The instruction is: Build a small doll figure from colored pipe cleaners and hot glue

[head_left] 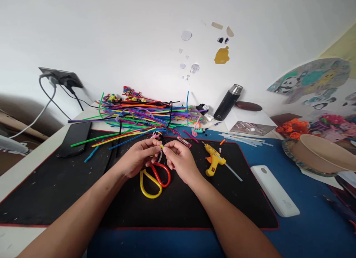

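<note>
My left hand and my right hand meet over the black mat, fingertips pinched together. Between them is a small yellow piece, apparently of pipe cleaner, mostly covered by the fingers. Just below lie scissors with one red and one yellow handle loop; the hands hide their blades. A small pink and black item shows behind my left fingers. Beyond the hands spreads a heap of coloured pipe cleaners.
A yellow glue gun with a glue stick lies to the right, near a white power bank. A phone is at left. Behind stand a black flask and loose glue sticks. A bowl sits far right.
</note>
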Demonstrator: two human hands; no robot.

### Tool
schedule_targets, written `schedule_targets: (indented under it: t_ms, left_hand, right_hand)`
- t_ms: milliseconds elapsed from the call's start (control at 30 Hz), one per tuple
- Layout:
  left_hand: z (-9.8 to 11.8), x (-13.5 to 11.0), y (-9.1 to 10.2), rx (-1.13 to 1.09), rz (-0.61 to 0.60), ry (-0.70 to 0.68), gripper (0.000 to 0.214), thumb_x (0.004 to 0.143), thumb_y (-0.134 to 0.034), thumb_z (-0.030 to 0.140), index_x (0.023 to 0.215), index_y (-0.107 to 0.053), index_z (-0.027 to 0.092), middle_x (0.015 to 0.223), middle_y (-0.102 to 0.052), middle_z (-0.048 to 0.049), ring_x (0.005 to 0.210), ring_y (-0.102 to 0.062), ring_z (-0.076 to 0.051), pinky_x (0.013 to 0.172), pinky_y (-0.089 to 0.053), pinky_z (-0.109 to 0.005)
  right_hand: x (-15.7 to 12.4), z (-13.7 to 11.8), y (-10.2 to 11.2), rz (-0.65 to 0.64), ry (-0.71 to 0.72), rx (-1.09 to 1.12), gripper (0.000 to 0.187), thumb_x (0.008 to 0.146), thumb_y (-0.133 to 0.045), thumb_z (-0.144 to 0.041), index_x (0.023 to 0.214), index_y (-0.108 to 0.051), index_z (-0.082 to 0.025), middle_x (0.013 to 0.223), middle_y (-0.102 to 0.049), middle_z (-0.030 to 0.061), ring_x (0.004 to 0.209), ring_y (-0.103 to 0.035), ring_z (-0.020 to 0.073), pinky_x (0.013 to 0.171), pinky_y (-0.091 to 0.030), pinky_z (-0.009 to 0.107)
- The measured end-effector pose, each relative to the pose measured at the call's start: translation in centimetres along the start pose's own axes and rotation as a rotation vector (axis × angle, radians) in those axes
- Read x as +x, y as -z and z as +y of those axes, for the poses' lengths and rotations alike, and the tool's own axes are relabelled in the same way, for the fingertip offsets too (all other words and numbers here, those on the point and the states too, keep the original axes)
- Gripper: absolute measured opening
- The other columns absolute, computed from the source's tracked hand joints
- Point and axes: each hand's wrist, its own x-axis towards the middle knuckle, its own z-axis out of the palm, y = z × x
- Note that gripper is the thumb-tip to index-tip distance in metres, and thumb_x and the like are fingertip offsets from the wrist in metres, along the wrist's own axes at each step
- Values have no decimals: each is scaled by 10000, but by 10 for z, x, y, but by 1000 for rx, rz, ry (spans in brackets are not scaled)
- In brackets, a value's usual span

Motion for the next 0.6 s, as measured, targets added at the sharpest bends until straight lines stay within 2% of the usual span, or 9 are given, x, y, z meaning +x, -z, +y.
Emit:
schedule_targets:
  t_ms: [333, 600]
  left_hand:
    - [3, -1, -6, -14, 44, -32, 413, 698, -957, 410, 905, -692, 172, 628, -581, 44, 491, -505, -77, 389, -327, -152]
    - [2, -1, -6, 47, 66, -74, 406, 721, -938, 443, 876, -663, 188, 597, -569, 55, 475, -493, -80, 392, -356, -155]
  right_hand:
    - [0, 1, 0, -7, 1, 4, 231, 888, -701, -425, 880, -615, -211, 538, -524, -95, 411, -452, 84, 419, -318, 217]
    - [0, 2, -1, 1, 2, 4, 218, 889, -707, -412, 885, -619, -213, 534, -521, -95, 417, -455, 88, 426, -337, 220]
